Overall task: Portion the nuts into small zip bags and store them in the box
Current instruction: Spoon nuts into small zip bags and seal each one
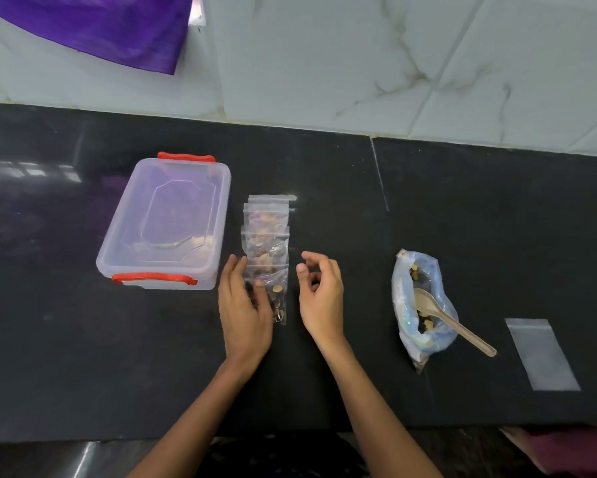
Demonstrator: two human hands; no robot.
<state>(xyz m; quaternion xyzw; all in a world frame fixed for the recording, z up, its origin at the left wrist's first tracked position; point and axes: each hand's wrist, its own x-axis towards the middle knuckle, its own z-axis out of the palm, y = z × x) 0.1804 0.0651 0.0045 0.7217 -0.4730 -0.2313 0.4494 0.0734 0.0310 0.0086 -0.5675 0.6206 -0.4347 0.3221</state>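
Looking from the head view: filled zip bags point(266, 257) lie in an overlapping row on the dark table point(428, 208), between the two hands.
Row axis: runs away from the person, near end by the wrists, far end level with the middle of the box.
Left hand point(243, 305): fingers straight and together, resting on the left edge of the nearest bag; it pinches nothing.
Right hand point(321, 294): just right of the row, apart from it, fingers loosely curled, holding nothing.
Box point(166, 224): just left of the row, lid on, red clips at both ends; its long side runs parallel with the row.
Nearer hand: the left one lies between row and box, so by my judgement it is better placed to carry bags over once the lid is off.
Nut bag point(424, 305): well to the right, open, spoon point(452, 320) lying in it.
Empty bag point(542, 353): flat on the table, farther right still.
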